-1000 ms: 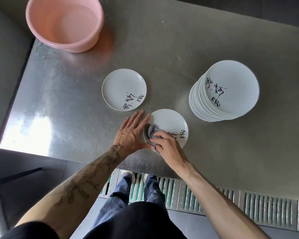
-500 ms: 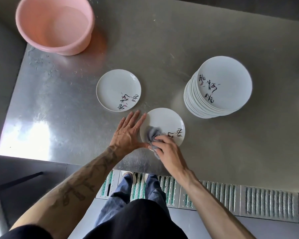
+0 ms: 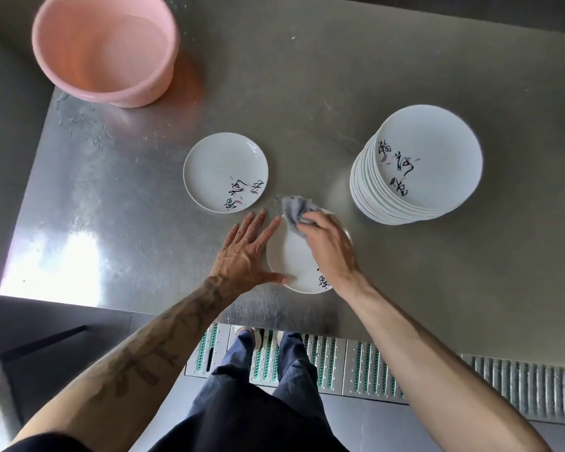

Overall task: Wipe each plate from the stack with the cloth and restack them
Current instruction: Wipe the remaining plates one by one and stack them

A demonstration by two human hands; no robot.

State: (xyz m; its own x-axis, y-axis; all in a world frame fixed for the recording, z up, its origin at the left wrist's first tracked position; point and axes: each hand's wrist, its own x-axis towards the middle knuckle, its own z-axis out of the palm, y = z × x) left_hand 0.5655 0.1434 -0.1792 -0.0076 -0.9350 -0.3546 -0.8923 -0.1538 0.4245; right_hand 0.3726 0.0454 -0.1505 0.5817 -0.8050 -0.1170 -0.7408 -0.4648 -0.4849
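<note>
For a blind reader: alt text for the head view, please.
The right hand wipes a white plate with a grey cloth while the flat left hand steadies its rim on a steel table. A tall plate stack stands right, a single plate and pink basin left.

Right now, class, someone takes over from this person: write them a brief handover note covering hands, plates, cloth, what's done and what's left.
Left hand: fingers straight, steadying the near white round plate.
Right hand: grips the crumpled grey cloth on that plate's far rim.
Lone white script-painted plate lies left; tall stack of white plates stands right.
Done: apparently the lone plate.
Left: finish this one, wipe the stack, restack.
</note>
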